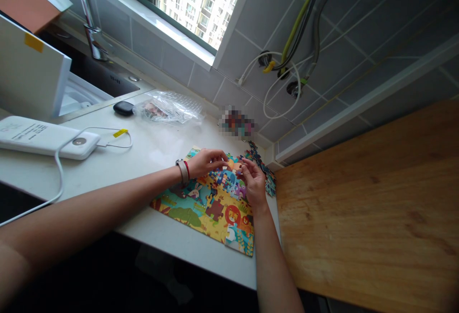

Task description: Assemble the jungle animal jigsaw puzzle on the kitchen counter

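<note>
A colourful animal jigsaw puzzle [201, 210] lies on the white counter, with a lion, a rabbit and other animals on it. My left hand [208, 162], with a watch on the wrist, is over its far part, fingers bent and pinched at the left side of an orange puzzle piece [234, 165]. From the right, my right hand [254, 181] comes to the same piece with thumb and forefinger pinched at its edge. The fingers partly cover the piece and the picture around it. Behind my right hand, loose puzzle pieces [270, 184] lie in a heap.
A crumpled clear plastic bag [168, 107] and a black rounded object [123, 108] lie farther back. At left are a white power bank [46, 136] with a cable, and a sink with a faucet [93, 40]. A wooden board [366, 198] borders the counter at right.
</note>
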A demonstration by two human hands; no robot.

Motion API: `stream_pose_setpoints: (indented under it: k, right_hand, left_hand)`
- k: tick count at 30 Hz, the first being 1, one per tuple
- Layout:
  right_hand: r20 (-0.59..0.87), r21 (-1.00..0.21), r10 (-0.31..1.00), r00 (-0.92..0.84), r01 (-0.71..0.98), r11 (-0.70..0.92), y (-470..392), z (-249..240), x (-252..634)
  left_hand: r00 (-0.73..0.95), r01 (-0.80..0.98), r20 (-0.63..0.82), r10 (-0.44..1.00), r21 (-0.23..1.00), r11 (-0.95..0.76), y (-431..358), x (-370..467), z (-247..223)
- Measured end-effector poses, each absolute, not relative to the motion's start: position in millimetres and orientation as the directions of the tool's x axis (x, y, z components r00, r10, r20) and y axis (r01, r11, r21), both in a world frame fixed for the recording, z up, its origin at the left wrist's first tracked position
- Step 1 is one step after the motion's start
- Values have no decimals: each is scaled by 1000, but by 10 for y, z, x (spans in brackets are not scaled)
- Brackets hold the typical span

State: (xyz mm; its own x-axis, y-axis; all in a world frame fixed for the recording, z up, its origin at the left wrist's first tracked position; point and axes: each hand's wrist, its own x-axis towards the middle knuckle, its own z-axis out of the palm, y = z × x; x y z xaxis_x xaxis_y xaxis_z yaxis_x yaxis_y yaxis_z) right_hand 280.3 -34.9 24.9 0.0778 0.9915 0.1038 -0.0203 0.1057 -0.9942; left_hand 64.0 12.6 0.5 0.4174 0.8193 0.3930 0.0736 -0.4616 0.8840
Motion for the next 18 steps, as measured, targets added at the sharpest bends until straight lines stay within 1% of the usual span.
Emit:
stream_pose_setpoints:
  k: [3, 7, 9, 11, 13, 18]
  right_hand:
    - [103, -994, 994, 46, -43, 105, -362, 252, 2805]
    - [74, -995, 997, 6, -69, 74, -369, 247, 2794]
    - [58, -996, 998, -25, -63, 57, -373, 250, 2787]
    - [49, -997, 997, -52, -59, 46, -379, 254, 2784]
    - [43, -998, 996, -83, -57, 39, -386, 256, 2780]
    - [65, -997, 989, -135, 31, 70, -410, 262, 2736]
  left_hand:
    - [399, 48, 373, 838, 904, -426, 122, 641, 28]
    - [401, -77, 268, 876, 963, -259, 131, 645, 57]
    - [406, -105, 215, 888, 976, -189, 140, 644, 64]
    - [411, -102, 190, 892, 982, -162, 147, 641, 64]
    - [422, -77, 202, 884, 979, -187, 147, 640, 55]
    - [480, 69, 285, 830, 931, -359, 128, 643, 33]
